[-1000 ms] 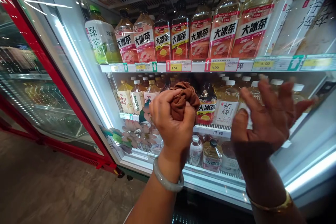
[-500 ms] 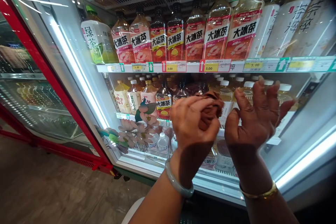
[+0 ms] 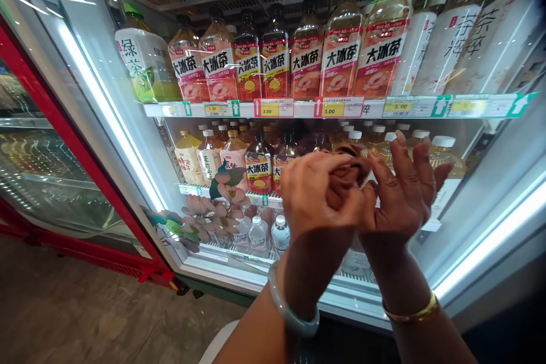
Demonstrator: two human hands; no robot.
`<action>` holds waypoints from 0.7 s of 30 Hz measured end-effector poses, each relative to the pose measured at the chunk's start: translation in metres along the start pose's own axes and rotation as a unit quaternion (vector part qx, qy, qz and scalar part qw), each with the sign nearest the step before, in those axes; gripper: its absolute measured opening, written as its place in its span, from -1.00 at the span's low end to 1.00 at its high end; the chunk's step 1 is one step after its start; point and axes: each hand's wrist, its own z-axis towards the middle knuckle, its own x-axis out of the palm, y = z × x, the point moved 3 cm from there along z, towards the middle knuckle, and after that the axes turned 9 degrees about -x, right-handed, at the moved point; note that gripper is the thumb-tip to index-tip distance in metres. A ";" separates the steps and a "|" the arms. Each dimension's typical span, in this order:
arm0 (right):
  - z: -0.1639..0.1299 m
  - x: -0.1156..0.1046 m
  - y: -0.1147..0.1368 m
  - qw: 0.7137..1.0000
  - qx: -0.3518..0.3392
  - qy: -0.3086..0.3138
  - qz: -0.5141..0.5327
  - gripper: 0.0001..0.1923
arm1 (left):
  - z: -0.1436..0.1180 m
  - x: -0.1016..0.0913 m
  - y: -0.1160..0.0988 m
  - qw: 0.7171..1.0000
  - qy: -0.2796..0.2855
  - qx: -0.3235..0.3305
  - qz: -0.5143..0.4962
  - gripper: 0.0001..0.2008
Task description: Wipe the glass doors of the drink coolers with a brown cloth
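Note:
My left hand [image 3: 307,193] is closed around a crumpled brown cloth [image 3: 342,185], which bulges out between the thumb and fingers. Close beside it on the right, my right hand [image 3: 401,196] is raised with its fingers spread. The right thumb side meets the left hand and the cloth's edge; whether it presses on the cloth I cannot tell. Both hands are in front of the cooler's glass door [image 3: 166,142], which carries a pink flower decal [image 3: 232,190]. A pale bangle [image 3: 294,318] circles the left wrist, a gold-coloured one [image 3: 413,313] the right.
Behind the glass, bottled iced teas [image 3: 305,62] line the upper shelf, with price tags [image 3: 273,108] along its edge. Smaller bottles [image 3: 258,168] fill the shelf below, and water bottles [image 3: 258,234] stand lowest. A red-framed cooler [image 3: 106,199] adjoins on the left. Something white and rounded [image 3: 219,341] shows at the bottom.
The two hands have come together, the right hand now touching the left beside the cloth. The view has shifted slightly, so the cooler appears farther left.

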 end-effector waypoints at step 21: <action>0.001 -0.002 0.006 0.999 0.010 0.027 -0.023 -0.54 | 0.016 -0.021 0.017 0.997 -0.060 -0.019 0.040 -0.74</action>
